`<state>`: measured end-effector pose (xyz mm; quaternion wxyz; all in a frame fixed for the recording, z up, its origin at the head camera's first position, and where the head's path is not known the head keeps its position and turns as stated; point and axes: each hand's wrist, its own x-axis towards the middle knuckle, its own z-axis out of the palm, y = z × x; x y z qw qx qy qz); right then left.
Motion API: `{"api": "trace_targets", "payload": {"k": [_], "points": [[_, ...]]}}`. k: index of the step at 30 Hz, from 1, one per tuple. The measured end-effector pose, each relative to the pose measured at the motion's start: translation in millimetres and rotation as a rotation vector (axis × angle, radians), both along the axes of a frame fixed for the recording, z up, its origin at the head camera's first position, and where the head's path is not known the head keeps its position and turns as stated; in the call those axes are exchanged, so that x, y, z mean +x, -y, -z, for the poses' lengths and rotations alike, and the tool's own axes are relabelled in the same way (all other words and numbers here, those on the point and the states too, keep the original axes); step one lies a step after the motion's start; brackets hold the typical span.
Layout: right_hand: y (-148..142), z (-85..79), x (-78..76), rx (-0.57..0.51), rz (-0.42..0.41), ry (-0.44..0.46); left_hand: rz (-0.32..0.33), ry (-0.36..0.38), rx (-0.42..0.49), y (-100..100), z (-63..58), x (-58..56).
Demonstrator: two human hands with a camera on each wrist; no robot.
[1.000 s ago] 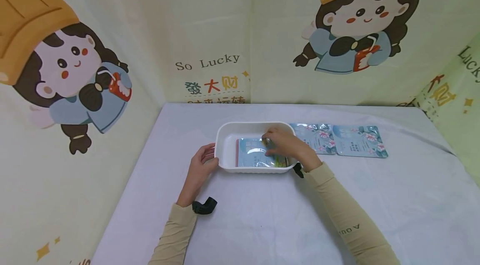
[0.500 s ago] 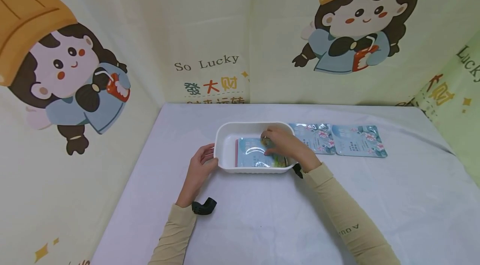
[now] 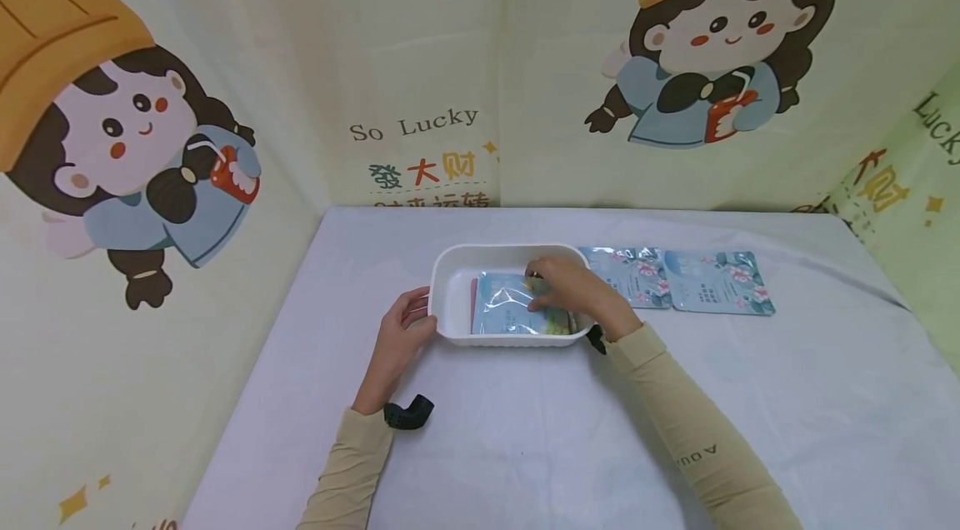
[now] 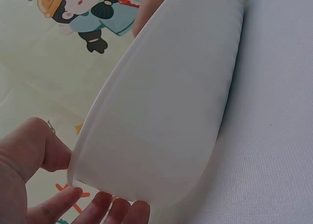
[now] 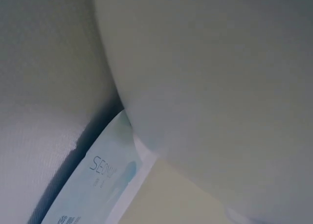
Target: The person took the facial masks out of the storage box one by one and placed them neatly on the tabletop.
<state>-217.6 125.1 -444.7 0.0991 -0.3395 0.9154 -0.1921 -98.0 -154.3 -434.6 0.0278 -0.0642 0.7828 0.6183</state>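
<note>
A white plastic tray (image 3: 450, 297) stands on the table, holding a flat light-blue sachet (image 3: 502, 305) with a shiny surface. A pink edge (image 3: 474, 305) shows at the sachet's left, partly covered by it. My left hand (image 3: 401, 334) holds the tray's left end, thumb at the rim and fingers against the outer wall, as the left wrist view shows. Reaching over the right rim, my right hand (image 3: 566, 288) grips the blue sachet's right part; its fingertips are partly hidden. In the right wrist view, the tray's outer wall (image 5: 205, 87) fills most of the picture.
Right of the tray lie two more light-blue flowered sachets, one (image 3: 633, 276) partly behind the right hand and one (image 3: 720, 282) farther right. A white cloth (image 3: 525, 430) covers the table. A printed cartoon curtain (image 3: 555, 97) hangs behind.
The blue sachet in the tray has shifted slightly, its far edge a little higher and its left edge a little farther right. Both hands stay nearly in place.
</note>
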Motion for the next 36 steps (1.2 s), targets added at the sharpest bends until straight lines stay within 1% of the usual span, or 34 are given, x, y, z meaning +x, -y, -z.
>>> {"api": "trace_targets", "payload": {"k": [5, 13, 19, 25, 30, 36], "points": [[-1, 0.5, -0.6, -0.040, -0.024, 0.009, 0.000, -0.001, -0.004, -1, -0.2, 0.9], [-6, -0.9, -2.6, -0.143, -0.046, 0.051, 0.007, -0.007, -0.005, 0, 2.5, 0.5], [-9, -0.2, -5.8, -0.206, -0.049, 0.033, -0.003, -0.005, 0.001, 0, 3.1, -3.2], [-10, -2.0, -6.2, -0.228, -0.053, 0.037, -0.004, 0.004, -0.009, -1, 2.6, -3.5], [-13, -4.3, -6.9, -0.242, -0.062, 0.075, -0.001, -0.004, -0.008, -1, 1.9, -3.5], [-17, -8.5, -7.5, -0.302, -0.056, 0.150, -0.003, -0.004, -0.026, -1, -0.3, -1.7]]}}
